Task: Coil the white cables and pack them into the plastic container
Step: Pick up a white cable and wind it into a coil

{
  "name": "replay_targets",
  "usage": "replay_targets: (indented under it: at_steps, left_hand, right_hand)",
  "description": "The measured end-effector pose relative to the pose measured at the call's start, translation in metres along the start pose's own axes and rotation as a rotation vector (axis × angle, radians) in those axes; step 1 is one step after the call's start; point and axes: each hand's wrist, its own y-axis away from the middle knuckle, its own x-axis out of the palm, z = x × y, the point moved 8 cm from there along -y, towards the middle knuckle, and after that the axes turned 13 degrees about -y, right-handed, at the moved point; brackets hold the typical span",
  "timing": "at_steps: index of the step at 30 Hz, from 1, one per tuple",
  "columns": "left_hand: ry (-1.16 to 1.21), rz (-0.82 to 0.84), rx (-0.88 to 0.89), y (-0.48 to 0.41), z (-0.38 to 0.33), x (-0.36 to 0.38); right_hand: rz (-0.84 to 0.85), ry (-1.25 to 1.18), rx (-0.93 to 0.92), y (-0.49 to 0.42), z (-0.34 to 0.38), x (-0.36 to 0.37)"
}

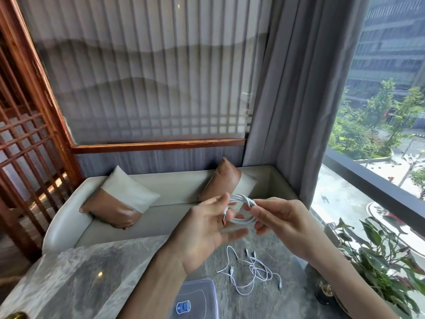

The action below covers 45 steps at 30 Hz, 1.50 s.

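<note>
A coiled white cable [242, 203] hangs in the air above the marble table [87, 268], held between both hands. My right hand [282, 224] pinches the coil's right side with thumb and forefinger. My left hand [207, 233], palm up with fingers partly spread, holds the coil's left side, where an orange-tipped plug points down. Loose white cables [253, 270] lie tangled on the table below the hands. A clear plastic container [195, 298] with a blue label on its lid sits at the near edge, partly hidden by my left forearm.
A pale sofa [161, 217] with two brown-and-white cushions stands behind the table. A potted plant [379, 256] is at the right, by the window. A small dark round object [326, 293] rests near the plant. A wooden lattice screen is at the left.
</note>
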Motion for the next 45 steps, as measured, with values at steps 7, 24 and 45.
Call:
replay_targets:
  at_steps: [7, 24, 45]
  left_hand:
    - [-0.679, -0.36, 0.206, -0.003, -0.013, -0.016]
    - [-0.901, 0.186, 0.077, 0.021, 0.007, -0.044]
    - [-0.919, -0.459, -0.937, 0.173, 0.406, -0.281]
  right_hand:
    - [-0.063, 0.096, -0.062, -0.003, -0.008, 0.0]
    - [0.277, -0.437, 0.391, -0.011, -0.078, 0.012]
    - [0.057, -0.156, 1.131, 0.17, -0.405, 0.242]
